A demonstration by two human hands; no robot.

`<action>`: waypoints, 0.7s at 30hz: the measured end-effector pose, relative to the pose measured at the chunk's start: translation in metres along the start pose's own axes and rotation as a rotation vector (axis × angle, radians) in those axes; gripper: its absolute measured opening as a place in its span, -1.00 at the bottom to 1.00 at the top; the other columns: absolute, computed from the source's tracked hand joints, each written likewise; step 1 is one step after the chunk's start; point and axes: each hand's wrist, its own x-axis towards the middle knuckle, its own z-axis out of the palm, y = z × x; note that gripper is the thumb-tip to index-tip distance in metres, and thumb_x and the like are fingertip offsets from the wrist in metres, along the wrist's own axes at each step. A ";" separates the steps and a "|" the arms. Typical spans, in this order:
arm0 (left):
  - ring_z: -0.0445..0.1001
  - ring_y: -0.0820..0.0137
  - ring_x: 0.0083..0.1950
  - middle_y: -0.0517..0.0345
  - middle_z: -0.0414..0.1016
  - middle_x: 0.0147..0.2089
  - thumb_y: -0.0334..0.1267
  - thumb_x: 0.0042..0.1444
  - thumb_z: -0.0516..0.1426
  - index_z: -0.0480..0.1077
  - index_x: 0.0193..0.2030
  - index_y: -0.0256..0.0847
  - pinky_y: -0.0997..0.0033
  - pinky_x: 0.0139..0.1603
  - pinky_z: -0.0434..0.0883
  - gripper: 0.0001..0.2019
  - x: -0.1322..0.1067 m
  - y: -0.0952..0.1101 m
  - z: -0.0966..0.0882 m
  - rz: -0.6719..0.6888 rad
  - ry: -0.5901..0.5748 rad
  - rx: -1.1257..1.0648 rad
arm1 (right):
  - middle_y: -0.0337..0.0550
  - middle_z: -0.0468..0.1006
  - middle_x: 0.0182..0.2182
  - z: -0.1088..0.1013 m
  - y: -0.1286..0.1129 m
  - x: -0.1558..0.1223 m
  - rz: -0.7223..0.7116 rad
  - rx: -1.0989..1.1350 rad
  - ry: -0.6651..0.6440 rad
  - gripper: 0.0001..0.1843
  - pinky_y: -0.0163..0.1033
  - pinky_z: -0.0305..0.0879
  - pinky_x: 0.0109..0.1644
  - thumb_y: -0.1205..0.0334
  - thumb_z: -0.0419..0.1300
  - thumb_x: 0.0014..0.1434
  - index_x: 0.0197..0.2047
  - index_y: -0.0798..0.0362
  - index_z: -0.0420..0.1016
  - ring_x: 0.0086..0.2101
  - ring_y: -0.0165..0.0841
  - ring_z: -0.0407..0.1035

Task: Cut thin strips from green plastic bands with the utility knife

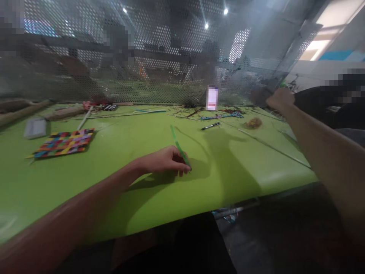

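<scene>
**Green strip pinched near its lower end, leaving its length free**

A narrow, translucent-looking green strip (177, 143) slants up and leftward out of the left hand (171, 160), which is closed in a pinch of thumb and fingers. Gripping near the bottom probably makes that end easy to control while the upper part stays visible. The hand is low over the smooth lime-green tabletop (119, 144), perhaps for steadiness.

The right hand (281, 99) is raised at the far right, near the grey perforated metal panel (171, 76); its fingers look curled, but blur means I cannot tell how tightly, or whether they hold anything.

A flat, multicoloured woven mat (67, 142) lies well to the left, presumably flat to protect its weave and out of the pinching hand's way. Beyond the strip rests a slim black-and-white pen (210, 126), plausibly within easy reach. A tangled yellowish-brown bundle (253, 122) sits to its right.
</scene>
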 end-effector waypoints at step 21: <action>0.42 0.48 -0.49 0.19 0.51 -0.51 -0.11 0.20 0.24 0.52 -0.37 -0.27 0.45 -0.36 0.42 -0.75 -0.019 0.004 0.016 -0.025 0.555 -0.161 | -0.28 0.23 -0.54 0.038 -0.114 -0.265 -1.250 0.621 -0.286 -0.80 -0.31 -0.12 -0.31 0.48 0.09 0.13 -0.49 0.11 0.22 -0.46 -0.48 0.00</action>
